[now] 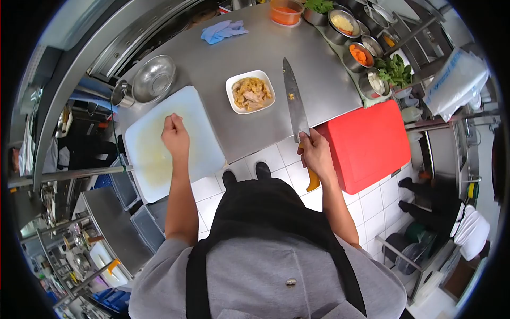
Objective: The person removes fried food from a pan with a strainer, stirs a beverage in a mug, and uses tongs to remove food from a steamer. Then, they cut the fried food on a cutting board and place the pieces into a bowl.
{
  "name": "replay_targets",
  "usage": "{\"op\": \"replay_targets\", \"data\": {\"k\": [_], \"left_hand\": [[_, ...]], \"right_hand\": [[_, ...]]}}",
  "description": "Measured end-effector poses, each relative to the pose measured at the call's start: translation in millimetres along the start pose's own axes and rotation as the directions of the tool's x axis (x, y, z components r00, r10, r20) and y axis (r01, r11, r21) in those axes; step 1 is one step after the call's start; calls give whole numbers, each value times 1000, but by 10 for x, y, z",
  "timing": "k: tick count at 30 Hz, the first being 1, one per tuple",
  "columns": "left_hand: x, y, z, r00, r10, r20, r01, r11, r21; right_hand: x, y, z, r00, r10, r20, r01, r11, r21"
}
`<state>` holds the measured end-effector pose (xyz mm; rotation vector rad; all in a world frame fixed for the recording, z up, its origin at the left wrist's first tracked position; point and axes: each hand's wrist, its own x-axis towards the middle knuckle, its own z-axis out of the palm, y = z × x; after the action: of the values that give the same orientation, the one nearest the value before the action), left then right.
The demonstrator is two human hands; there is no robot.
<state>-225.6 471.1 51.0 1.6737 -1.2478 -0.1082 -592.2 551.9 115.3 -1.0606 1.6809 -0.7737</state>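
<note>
My right hand (315,150) is wrapped round the yellow handle of a large kitchen knife (295,103). Its broad blade points away from me over the steel counter, with small food bits stuck on it. Above the stained white cutting board (204,154), my left hand (175,136) is closed in a fist, and nothing shows in its fingers. Between the two hands, farther back, a square white bowl (230,100) holds pieces of cooked-looking meat (251,94) in a brownish coating. Neither hand touches the bowl.
A red board or lid (366,143) lies at the right. Metal bowls (154,80) stand at the left, a blue cloth (224,32) behind. Containers of orange food (360,55) and leafy greens (394,70) line the back right. Another person (441,207) is at the right.
</note>
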Motion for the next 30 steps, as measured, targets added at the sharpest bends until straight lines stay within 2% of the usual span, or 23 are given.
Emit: {"op": "replay_targets", "data": {"k": [3, 5, 7, 8, 9, 11, 12, 13, 14, 15, 16, 17, 18, 20, 21, 23, 24, 25, 26, 27, 29, 30], "left_hand": [[-17, 9, -392, 997, -75, 0, 75, 997, 8], [-66, 104, -685, 998, 50, 33, -54, 986, 157], [-150, 60, -889, 999, 30, -27, -25, 987, 162], [-188, 35, -959, 998, 35, -56, -27, 989, 146], [-230, 4, -1008, 997, 28, -70, -17, 988, 152], [-325, -61, -1039, 999, -27, -47, 30, 997, 65], [-351, -77, -988, 999, -27, -47, 30, 998, 62], [-380, -69, -893, 999, -39, -6, 39, 999, -32], [-422, -47, -790, 998, -48, 40, 53, 991, -126], [-457, -23, -672, 998, -46, 49, 52, 990, -133], [-451, 10, -529, 995, 10, 96, 7, 984, -175], [-395, 112, -402, 988, 70, 137, -39, 975, -219], [-328, 212, -288, 989, 77, 126, -47, 973, -227], [-287, 551, -240, 944, 272, 188, -273, 962, -23], [-285, 619, -176, 942, 274, 194, -274, 961, -31], [-222, 712, -56, 939, 99, 329, -103, 995, -5], [-158, 750, -16, 937, 103, 334, -107, 994, -8], [-69, 790, 32, 897, -54, 440, 73, 997, -26], [31, 816, 92, 819, -197, 540, 247, 969, -23], [130, 744, 199, 821, -180, 541, 230, 973, -25], [409, 590, 489, 797, 82, 599, -88, 996, -19], [561, 583, 629, 791, 100, 603, -108, 994, -23]], "right_hand": [[13, -149, 132, 994, -58, 88, 62, 997, -52], [35, -265, 267, 982, -80, 173, 88, 995, -42], [89, -328, 395, 944, -316, 95, 330, 905, -270], [71, -454, 415, 913, -405, 49, 398, 857, -329], [120, -487, 442, 909, -412, 64, 409, 851, -330], [231, -528, 446, 869, -494, -44, 429, 793, -433], [314, -476, 454, 844, -535, -38, 458, 756, -467], [447, -390, 499, 843, -536, -43, 457, 756, -469], [595, -269, 547, 877, -480, 34, 407, 703, -583], [692, -154, 572, 908, -407, 98, 358, 632, -688], [750, -89, 576, 931, -341, 133, 333, 639, -693], [726, -120, 556, 930, -346, 122, 329, 640, -694], [697, -167, 533, 928, -361, 97, 328, 663, -673], [529, -225, 489, 935, -347, 69, 305, 691, -655], [466, -311, 456, 931, -362, 49, 311, 713, -628], [496, -326, 452, 924, -381, 17, 315, 736, -600], [565, -237, 487, 909, -417, 6, 340, 734, -587], [608, -174, 509, 893, -451, -9, 364, 733, -575], [618, -115, 501, 892, -451, -19, 360, 737, -572], [616, -77, 496, 904, -428, 0, 354, 747, -562], [653, -128, 474, 905, -425, 1, 357, 760, -542], [618, -143, 452, 930, -368, -28, 307, 813, -495]]}}
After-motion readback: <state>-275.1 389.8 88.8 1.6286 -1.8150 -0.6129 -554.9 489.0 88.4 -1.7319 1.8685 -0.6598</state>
